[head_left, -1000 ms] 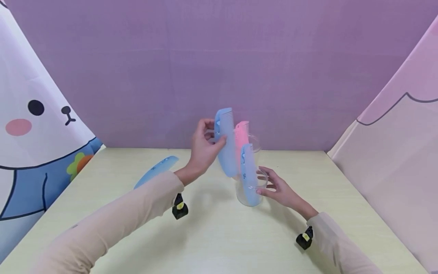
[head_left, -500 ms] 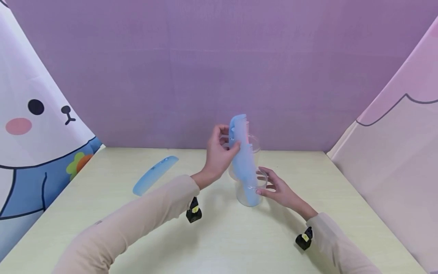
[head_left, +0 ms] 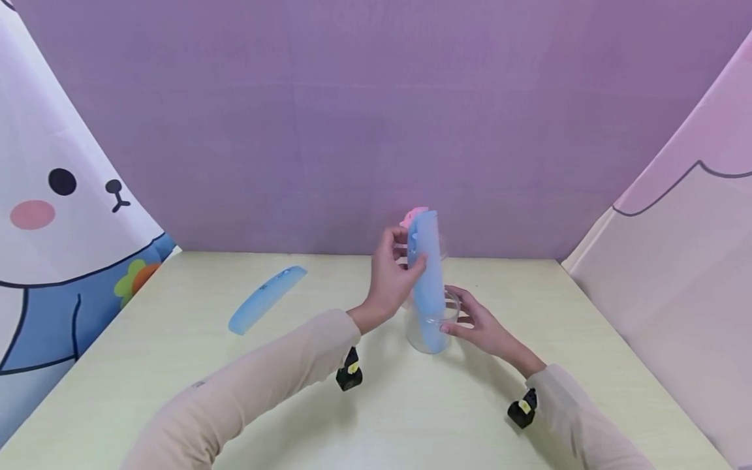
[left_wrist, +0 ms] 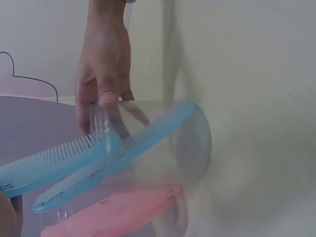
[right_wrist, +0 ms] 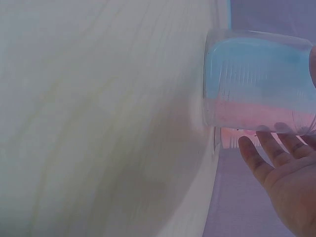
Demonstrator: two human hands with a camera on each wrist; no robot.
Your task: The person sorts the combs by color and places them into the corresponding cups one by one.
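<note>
My left hand [head_left: 390,281] pinches a blue comb [head_left: 431,277] by its upper part, holding it nearly upright. In the left wrist view the lower end of this held comb [left_wrist: 49,170] is at the mouth of a clear cup [left_wrist: 197,148], seemingly just inside. Another blue comb [left_wrist: 163,132] leans inside that cup; in the head view the held comb covers most of it. My right hand [head_left: 484,329] grips the cup near its rim, thumb in front and fingers behind. Behind it, a pink comb [left_wrist: 113,212] stands in a second clear cup [left_wrist: 181,217].
A third blue comb [head_left: 267,300] lies flat on the pale table [head_left: 470,418], left of the hands. A purple backdrop [head_left: 364,117] rises along the far edge. Printed cloth panels stand at both sides.
My left hand has moved right and down, bringing the blue comb from above left to the front cup's mouth. The right hand and cup have stayed in place.
</note>
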